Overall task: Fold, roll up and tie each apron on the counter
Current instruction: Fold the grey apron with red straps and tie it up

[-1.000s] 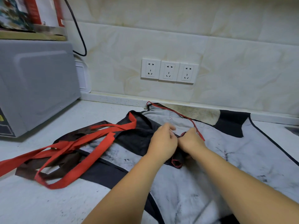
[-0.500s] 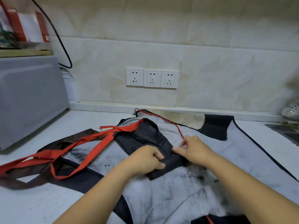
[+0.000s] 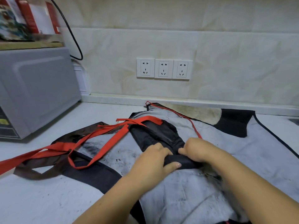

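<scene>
A dark folded apron (image 3: 157,135) lies as a narrow strip on the counter, its near end curled into a small roll (image 3: 181,161). My left hand (image 3: 153,160) grips the roll's left side, thumb under its front edge. My right hand (image 3: 198,150) grips the right side, fingers curled over it. Wide red straps (image 3: 103,143) trail from the strip's far end to the left across the counter. Underneath lies a second spread apron (image 3: 242,152), its pale grey stained side up, with dark edging and a thin red cord (image 3: 189,121).
A grey microwave (image 3: 37,91) stands at the left with boxes (image 3: 27,20) on top and a black cable (image 3: 71,34) behind. Three wall sockets (image 3: 164,68) sit on the tiled backsplash. White counter (image 3: 32,196) shows at the front left. A sink edge (image 3: 294,121) shows at far right.
Both hands have pulled back toward me from the strip's middle to its near end, which is now curled into a small roll under the fingers. The camera view shifted slightly.
</scene>
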Motion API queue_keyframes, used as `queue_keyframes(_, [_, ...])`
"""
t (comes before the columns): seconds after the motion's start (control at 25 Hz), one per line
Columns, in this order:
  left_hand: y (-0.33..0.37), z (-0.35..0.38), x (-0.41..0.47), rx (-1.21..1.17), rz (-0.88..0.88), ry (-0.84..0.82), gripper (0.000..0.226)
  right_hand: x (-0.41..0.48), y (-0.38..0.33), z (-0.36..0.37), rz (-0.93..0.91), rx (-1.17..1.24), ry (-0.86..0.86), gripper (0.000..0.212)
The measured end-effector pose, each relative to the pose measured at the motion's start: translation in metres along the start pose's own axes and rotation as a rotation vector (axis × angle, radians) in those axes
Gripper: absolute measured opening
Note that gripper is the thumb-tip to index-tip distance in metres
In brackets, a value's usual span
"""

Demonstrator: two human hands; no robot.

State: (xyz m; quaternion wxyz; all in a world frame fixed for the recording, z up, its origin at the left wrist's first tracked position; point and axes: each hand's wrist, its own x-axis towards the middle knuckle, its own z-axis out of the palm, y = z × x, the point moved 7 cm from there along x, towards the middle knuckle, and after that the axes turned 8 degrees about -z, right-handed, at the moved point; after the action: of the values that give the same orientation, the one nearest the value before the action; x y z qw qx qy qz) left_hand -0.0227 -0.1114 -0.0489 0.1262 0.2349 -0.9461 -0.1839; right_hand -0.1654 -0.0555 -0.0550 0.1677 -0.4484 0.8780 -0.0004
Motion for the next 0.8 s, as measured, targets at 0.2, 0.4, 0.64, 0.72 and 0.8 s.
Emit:
queue_keyframes(0.2, [0.020, 0.010, -0.002, 0.186, -0.007, 0.056, 0.058, -0.011, -0.036, -0.035, -0.215, -0.028, 0.314, 0.023])
queue_keyframes(0.4, [0.024, 0.016, -0.007, 0.074, 0.028, 0.159, 0.067, 0.015, -0.068, -0.016, -0.303, 0.412, 0.155, 0.006])
queue_keyframes(0.64, [0.022, 0.023, -0.013, 0.156, 0.060, 0.274, 0.031, 0.029, -0.075, -0.010, -0.217, 0.203, 0.099, 0.037])
queue_keyframes(0.72, [0.020, 0.021, -0.015, 0.135, 0.039, 0.252, 0.033, 0.031, -0.079, -0.010, -0.253, 0.220, 0.131, 0.021])
queue_keyframes(0.8, [0.022, 0.021, -0.014, 0.129, 0.043, 0.222, 0.042, 0.032, -0.077, -0.010, -0.277, 0.300, 0.167, 0.019])
